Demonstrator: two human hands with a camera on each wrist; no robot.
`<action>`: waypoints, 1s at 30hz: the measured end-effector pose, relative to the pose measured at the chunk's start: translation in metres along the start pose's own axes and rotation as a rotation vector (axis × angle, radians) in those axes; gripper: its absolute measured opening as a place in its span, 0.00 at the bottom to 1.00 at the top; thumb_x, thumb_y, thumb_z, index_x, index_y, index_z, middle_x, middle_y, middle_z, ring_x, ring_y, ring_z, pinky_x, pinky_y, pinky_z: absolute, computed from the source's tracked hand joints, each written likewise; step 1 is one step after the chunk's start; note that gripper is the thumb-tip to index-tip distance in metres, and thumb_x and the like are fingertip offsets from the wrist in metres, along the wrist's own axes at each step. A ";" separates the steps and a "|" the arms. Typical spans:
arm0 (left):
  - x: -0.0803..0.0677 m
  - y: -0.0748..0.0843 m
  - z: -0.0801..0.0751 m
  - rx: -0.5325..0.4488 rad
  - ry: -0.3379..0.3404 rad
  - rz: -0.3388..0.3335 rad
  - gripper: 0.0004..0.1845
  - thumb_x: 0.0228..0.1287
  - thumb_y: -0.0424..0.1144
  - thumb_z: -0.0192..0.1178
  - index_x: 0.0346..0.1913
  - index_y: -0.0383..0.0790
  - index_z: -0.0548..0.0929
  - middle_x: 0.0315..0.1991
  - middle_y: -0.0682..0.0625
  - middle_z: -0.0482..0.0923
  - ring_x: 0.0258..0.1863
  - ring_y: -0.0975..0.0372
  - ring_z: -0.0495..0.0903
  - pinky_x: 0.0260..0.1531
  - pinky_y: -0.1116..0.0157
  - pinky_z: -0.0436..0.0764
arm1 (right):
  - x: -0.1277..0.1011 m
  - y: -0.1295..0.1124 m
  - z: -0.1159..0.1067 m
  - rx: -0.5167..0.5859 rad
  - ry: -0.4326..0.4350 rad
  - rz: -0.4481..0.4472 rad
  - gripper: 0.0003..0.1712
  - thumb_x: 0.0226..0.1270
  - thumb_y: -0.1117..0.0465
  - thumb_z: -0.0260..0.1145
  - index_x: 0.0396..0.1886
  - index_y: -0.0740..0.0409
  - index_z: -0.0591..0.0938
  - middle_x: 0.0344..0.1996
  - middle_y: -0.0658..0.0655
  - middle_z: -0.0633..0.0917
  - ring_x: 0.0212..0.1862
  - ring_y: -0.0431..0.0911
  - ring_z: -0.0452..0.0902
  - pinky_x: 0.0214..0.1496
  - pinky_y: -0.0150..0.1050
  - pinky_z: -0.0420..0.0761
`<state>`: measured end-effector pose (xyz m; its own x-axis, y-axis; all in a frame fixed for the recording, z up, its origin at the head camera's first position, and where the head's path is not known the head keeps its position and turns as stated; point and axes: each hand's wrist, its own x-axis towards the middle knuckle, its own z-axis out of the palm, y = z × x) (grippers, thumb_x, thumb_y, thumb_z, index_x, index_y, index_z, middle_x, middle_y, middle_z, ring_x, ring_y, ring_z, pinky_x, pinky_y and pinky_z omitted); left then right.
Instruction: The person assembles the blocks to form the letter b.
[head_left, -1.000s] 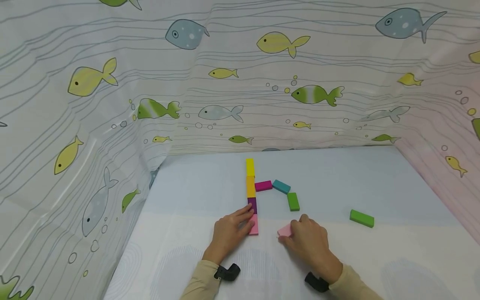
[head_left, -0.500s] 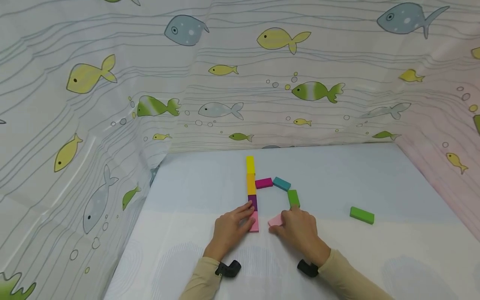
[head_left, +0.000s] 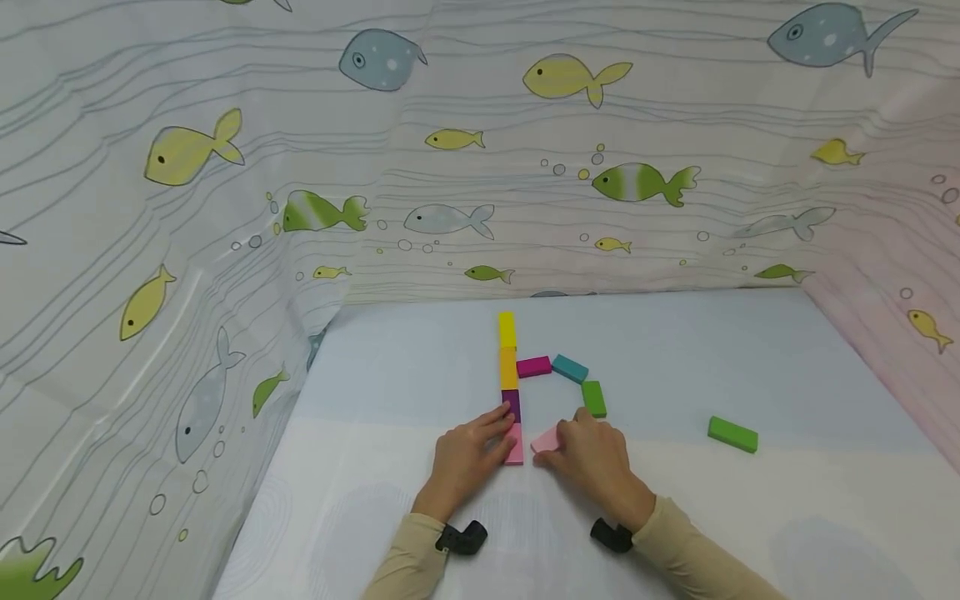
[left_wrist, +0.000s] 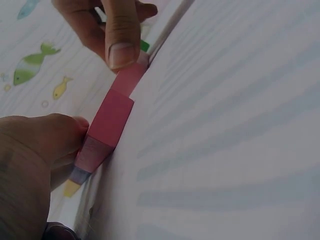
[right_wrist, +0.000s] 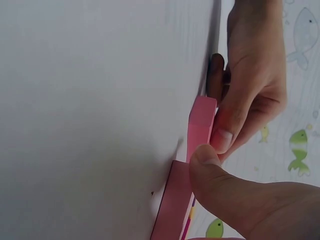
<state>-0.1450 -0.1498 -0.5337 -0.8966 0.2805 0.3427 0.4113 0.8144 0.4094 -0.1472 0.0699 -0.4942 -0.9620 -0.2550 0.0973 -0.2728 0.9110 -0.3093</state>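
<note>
My right hand (head_left: 594, 458) pinches a pink block (head_left: 545, 441) between thumb and fingers, low over the table. Its left end points at the near part of a straight column of blocks, with a narrow gap between. That column runs from a pink block (head_left: 516, 450) through a purple block (head_left: 512, 404) and an orange-yellow block (head_left: 509, 368) to a yellow block (head_left: 507, 329) at the far end. Extended fingers of my left hand (head_left: 467, 458) rest on the pink and purple blocks of the column. In the right wrist view, my right thumb (right_wrist: 205, 155) presses the held block's side.
A magenta block (head_left: 534, 367), a teal block (head_left: 570, 368) and a green block (head_left: 594, 399) curve out from the column's right side. Another green block (head_left: 733, 434) lies apart on the right. Fish-patterned cloth (head_left: 420, 183) rises behind the table.
My right hand has slid the pink block left and slightly away from me, closer to the column. My left hand stays on the column. The view has shifted slightly.
</note>
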 end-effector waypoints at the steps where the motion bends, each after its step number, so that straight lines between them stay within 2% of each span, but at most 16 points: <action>1: 0.000 0.000 0.000 0.005 0.005 0.004 0.22 0.69 0.48 0.72 0.63 0.48 0.88 0.67 0.57 0.83 0.60 0.57 0.88 0.38 0.66 0.88 | 0.000 0.000 0.000 -0.004 0.001 -0.002 0.26 0.48 0.38 0.87 0.29 0.56 0.91 0.21 0.52 0.72 0.20 0.42 0.65 0.22 0.34 0.68; 10: 0.001 0.003 -0.003 0.003 0.005 -0.004 0.22 0.69 0.48 0.72 0.63 0.47 0.88 0.67 0.56 0.83 0.60 0.56 0.88 0.33 0.71 0.84 | 0.001 -0.002 0.005 -0.010 0.029 -0.041 0.25 0.48 0.38 0.87 0.25 0.54 0.89 0.21 0.52 0.73 0.19 0.43 0.64 0.21 0.34 0.67; 18: 0.000 0.003 0.001 0.010 -0.008 -0.017 0.22 0.70 0.49 0.72 0.64 0.48 0.88 0.68 0.56 0.83 0.60 0.56 0.88 0.36 0.70 0.85 | -0.001 -0.002 0.008 -0.001 0.060 -0.042 0.26 0.46 0.37 0.87 0.21 0.52 0.86 0.20 0.51 0.72 0.18 0.43 0.63 0.20 0.34 0.66; 24: 0.000 0.003 0.002 0.001 -0.021 -0.034 0.23 0.70 0.50 0.71 0.65 0.49 0.86 0.68 0.56 0.83 0.61 0.56 0.87 0.35 0.74 0.83 | -0.002 -0.002 0.010 -0.013 0.074 -0.048 0.27 0.47 0.37 0.86 0.23 0.53 0.88 0.20 0.51 0.73 0.17 0.42 0.63 0.20 0.34 0.65; 30: -0.001 0.005 0.001 -0.010 -0.041 -0.080 0.24 0.71 0.52 0.70 0.66 0.51 0.85 0.69 0.59 0.81 0.60 0.57 0.88 0.34 0.77 0.79 | -0.003 -0.007 0.009 -0.010 0.071 -0.046 0.27 0.47 0.37 0.86 0.25 0.55 0.90 0.20 0.51 0.74 0.17 0.42 0.63 0.20 0.33 0.66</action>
<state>-0.1420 -0.1458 -0.5331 -0.9325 0.2356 0.2739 0.3396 0.8300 0.4424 -0.1425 0.0616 -0.5010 -0.9452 -0.2732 0.1785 -0.3162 0.9023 -0.2932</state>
